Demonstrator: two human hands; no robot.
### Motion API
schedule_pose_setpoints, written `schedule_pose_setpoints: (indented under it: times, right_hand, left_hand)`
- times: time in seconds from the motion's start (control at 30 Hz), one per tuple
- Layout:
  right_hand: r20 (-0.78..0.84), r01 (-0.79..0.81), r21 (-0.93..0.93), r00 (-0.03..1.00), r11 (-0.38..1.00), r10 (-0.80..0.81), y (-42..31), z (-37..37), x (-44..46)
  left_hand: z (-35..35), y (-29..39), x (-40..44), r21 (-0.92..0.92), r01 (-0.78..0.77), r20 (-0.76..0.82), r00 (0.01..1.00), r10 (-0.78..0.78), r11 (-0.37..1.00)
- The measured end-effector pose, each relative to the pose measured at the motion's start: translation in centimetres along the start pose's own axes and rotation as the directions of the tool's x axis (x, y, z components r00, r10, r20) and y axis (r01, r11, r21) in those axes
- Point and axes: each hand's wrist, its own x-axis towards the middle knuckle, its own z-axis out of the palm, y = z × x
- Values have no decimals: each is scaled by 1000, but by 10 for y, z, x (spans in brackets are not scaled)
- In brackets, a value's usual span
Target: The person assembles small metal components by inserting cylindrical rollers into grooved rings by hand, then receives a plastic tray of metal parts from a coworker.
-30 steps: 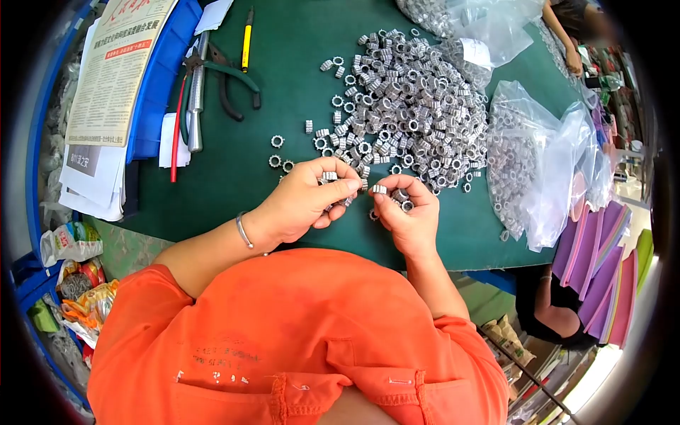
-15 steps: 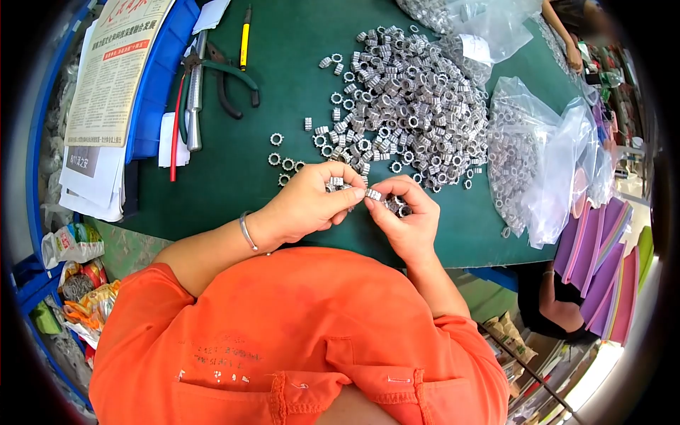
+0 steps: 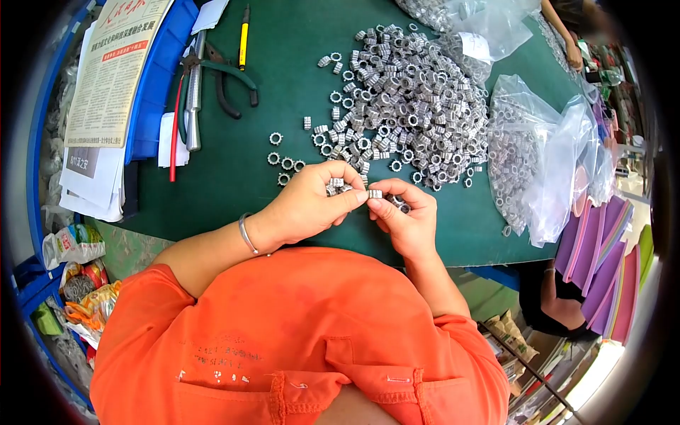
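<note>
Toothed metal ring (image 3: 375, 193) is up off the worktop (image 3: 227, 188), between the two hands, in front of the orange shirt (image 3: 283, 319). Right hand (image 3: 411, 218) is the nearer one: thumb and index finger pinch the ring at their tips. Its longer visible side runs roughly left-right, in line from one hand to the other; bore direction too small to call.

Key relation: ring sits at the right fingertips, immediately right of the left thumb tip. Contact on that left side: can't tell.

Left hand (image 3: 304, 203): fingers curled round a few spare rings (image 3: 337, 184), thumb pointing at the pinched ring. Right palm also holds some rings (image 3: 401, 204), partly hidden behind the fingers.

Beyond the hands: big pile of rings (image 3: 418, 106) just past the fingers, a few strays (image 3: 274, 158) to its left. Clear bag (image 3: 517, 170) with rings right of the pile. Pliers (image 3: 251, 91), yellow pen (image 3: 244, 46) and blue tray (image 3: 150, 113) far left. Another person's hand (image 3: 574, 57) at the top right.
</note>
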Motion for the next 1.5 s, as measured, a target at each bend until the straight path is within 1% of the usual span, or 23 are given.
schedule_pose_setpoints:
  times: [0.03,0.13,0.47,0.53,0.57,0.63,0.77,0.83,0.87,0.9,0.93,0.97,1.0,1.03,1.07,1.1,1.13,1.17,1.2,1.23,1.3,1.43,1.5]
  right_hand:
    - [13,-51,66,999,997,50,0,0,0]
    - [24,-55,88,998,995,53,4,-3,1]
    - [86,-28,185,996,982,13,13,-8,4]
    - [107,-39,216,994,976,17,14,-9,4]
    - [107,-40,216,994,976,17,15,-10,4]
    - [123,-37,236,992,971,8,15,-10,4]
    - [90,17,182,995,983,-33,12,-10,3]
    - [188,3,303,980,953,-63,10,-15,3]
    - [239,-35,482,967,875,-93,11,-18,4]
    - [284,-85,638,950,765,-131,11,-22,5]
    - [282,-64,675,943,735,-177,6,-26,8]
    - [181,-18,659,974,752,-135,-3,-26,8]
    - [106,28,480,990,877,-90,-4,-35,11]
    - [21,53,275,998,960,-61,-7,-39,14]
    - [-120,-42,-87,992,995,32,-16,-37,16]
    - [-80,195,-511,959,837,-272,-12,-34,21]
    - [-36,242,-700,928,672,-371,-11,-31,24]
    - [32,267,-845,891,464,-453,-10,-27,26]
    - [56,222,-921,888,321,-456,-7,-23,25]
    - [63,193,-951,887,243,-457,-6,-20,24]
    - [111,230,-957,857,180,-503,-1,-18,23]
    - [103,268,-938,822,222,-560,-1,-18,23]
    - [108,328,-876,847,353,-520,1,-20,22]
  left_hand:
    - [0,0,0,-7,-4,4,1000,4,1000]
    - [0,-1,0,33,-30,12,1000,29,999]
    - [0,0,1,186,-96,30,995,92,978]
    - [0,-3,3,245,-209,36,978,207,947]
    - [0,-3,3,245,-209,36,978,207,947]
    - [0,-3,2,306,-273,40,961,274,912]
    - [0,-1,2,305,-273,47,961,272,912]
    - [0,0,2,269,-260,43,965,258,927]
    - [-1,0,2,273,-265,46,964,263,925]
    - [-1,1,1,155,-172,10,985,172,973]
    - [-1,1,1,30,-74,-14,997,75,997]
    - [-1,2,1,30,-76,-15,997,76,997]
    - [-1,4,0,27,-56,-45,997,57,998]
    - [0,5,0,24,-35,-76,996,37,999]
    - [0,6,0,-14,-16,-65,998,15,1000]
    - [0,6,0,-13,-15,-62,998,14,1000]
    - [0,6,0,-20,-25,-57,998,23,999]
    - [0,6,0,-28,-34,-53,998,33,999]
    - [1,6,0,-27,-35,-53,998,34,999]
    - [1,7,0,-15,-39,-59,998,38,999]
    - [0,8,-1,-1,-44,-65,997,43,999]
    - [-4,8,-2,-71,-11,-62,998,7,997]
    - [-5,7,0,-109,-17,-48,999,12,994]
